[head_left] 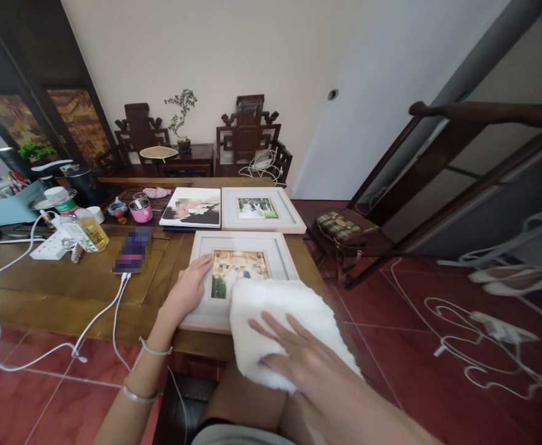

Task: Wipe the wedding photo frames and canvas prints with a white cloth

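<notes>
A light wooden picture frame (247, 240) with a grey mat and a wedding photo lies face up near the table's front edge. My left hand (191, 285) rests on its left border with the fingers stretched out; its thumb is hidden. Over the lower right corner of the frame spreads a fluffy white cloth (289, 303), which hangs past the table edge toward my lap. On top of that cloth lies my right hand (293, 352), fingers spread. Just behind are a second framed photo (264, 191) and a pale-edged photo print (191, 210).
A phone (132, 250) with white cables, a bottle (83, 225), a power strip (48, 246) and a pink cup (141, 210) stand to the left on the wooden table (159, 296). A chair with a plaid bag (338, 225) is at right. Cables (465, 346) trail over the red floor.
</notes>
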{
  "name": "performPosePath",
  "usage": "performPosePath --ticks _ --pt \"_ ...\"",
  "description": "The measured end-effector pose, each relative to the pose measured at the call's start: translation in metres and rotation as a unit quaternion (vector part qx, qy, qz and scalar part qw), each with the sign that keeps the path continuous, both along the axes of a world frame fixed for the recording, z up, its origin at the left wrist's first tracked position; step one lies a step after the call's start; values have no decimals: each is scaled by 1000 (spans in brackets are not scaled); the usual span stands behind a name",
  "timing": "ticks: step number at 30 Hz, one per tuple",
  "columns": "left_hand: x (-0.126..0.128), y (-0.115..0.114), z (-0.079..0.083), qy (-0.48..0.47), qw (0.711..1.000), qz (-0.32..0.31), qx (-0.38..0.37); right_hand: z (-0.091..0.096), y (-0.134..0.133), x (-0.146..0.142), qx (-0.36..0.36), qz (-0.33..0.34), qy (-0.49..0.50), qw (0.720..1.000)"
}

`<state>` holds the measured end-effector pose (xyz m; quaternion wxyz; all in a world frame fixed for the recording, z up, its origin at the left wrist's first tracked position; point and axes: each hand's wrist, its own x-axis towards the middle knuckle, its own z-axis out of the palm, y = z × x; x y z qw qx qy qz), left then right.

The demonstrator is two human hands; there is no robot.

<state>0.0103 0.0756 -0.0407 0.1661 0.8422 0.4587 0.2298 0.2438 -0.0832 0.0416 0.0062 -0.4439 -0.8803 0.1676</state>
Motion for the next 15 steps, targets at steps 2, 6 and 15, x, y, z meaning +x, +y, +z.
performPosePath --ticks 2,6,15 --pt "-1 0 1 1 1000 -9 -1 -7 9 -6 20 -6 22 1000" --pt "-2 -3 5 5 1000 -24 -7 -33 65 -1 127 -71 19 989" --pt "-1 -4 7 1 1000 -18 -7 -35 170 17 208 -96 -54 972"
